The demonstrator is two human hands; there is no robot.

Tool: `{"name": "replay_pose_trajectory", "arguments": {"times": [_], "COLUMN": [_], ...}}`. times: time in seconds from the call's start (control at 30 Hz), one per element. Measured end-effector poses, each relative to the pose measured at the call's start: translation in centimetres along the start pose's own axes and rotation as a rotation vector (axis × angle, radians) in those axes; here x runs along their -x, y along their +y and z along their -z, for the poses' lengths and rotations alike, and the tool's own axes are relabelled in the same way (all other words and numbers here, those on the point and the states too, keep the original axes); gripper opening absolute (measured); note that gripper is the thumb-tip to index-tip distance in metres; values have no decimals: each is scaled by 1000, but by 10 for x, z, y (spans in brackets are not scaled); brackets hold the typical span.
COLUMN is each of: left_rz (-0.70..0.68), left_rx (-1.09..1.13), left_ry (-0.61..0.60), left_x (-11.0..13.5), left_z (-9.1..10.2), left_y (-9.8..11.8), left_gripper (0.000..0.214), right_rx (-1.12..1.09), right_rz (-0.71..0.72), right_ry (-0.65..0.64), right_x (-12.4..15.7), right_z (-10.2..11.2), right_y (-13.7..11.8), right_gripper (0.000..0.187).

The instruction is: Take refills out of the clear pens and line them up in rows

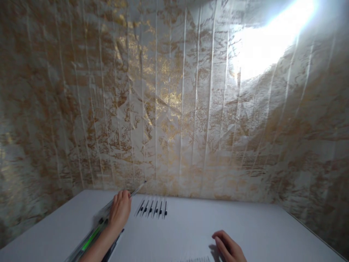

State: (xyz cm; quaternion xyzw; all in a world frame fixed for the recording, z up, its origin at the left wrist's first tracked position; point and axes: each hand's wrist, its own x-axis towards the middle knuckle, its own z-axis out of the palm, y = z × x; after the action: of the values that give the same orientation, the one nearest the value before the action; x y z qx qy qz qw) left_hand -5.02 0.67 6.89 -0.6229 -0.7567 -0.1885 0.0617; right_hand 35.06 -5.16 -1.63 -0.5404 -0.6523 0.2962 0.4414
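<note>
The left grip grasps a slim rod (dark-tipped) jutting forward and right.

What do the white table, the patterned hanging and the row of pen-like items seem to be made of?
Pen-like items: probably clear plastic with black parts; pale ends look transparent.
Table: perhaps laminate; smooth, matte white, no grain visible.
Patterned hanging: perhaps coated fabric or plastic sheet; creases and glare suggest shininess.

Right of the obstructing pen row, the table leaves passing room.
</note>
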Motion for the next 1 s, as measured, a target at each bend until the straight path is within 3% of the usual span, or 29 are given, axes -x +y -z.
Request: {"name": "replay_pose_trajectory", "arguments": {"times": [0.17, 0.23, 0.3, 0.43, 0.6, 0.7, 0.8, 0.87, 1.0], "left_rz": [-325, -459, -492, -488, -538, -539, -491, -461, -484], "left_rx": [308, 448, 510, 504, 537, 525, 538, 542, 497], "left_ry": [-201, -227, -199, -126, -214, -272, -263, -251, -234], "left_x": [85, 111, 124, 123, 120, 122, 125, 127, 126], "left_z": [-23, -36, -47, -58, -58, -53, -44, -38, -30], "left_y": [70, 85, 87, 76, 71, 75, 77, 78, 79], "left_gripper": [25, 23, 18, 12, 19, 32, 13, 24, 14], "right_rx": [-32, -8, 7, -35, -121, -101, -70, -67, -94], "right_rz": [-58, -49, -50, -67, -26, 13, 8, -14, -63], "right_ry": [-57, -121, -163, -172, -143, -132, -117, -101, -110], "right_x": [-2, -5, -9, -13, -7, -2, 0, 1, 2], "right_z": [-27, -39, -50, -65, -65, -60, -58, -60, -62], "right_y": [-31, -43, -51, -53, -57, -62, -63, -62, -60], "right_gripper": [65, 64, 63, 63, 57, 55, 55, 57, 60]}}
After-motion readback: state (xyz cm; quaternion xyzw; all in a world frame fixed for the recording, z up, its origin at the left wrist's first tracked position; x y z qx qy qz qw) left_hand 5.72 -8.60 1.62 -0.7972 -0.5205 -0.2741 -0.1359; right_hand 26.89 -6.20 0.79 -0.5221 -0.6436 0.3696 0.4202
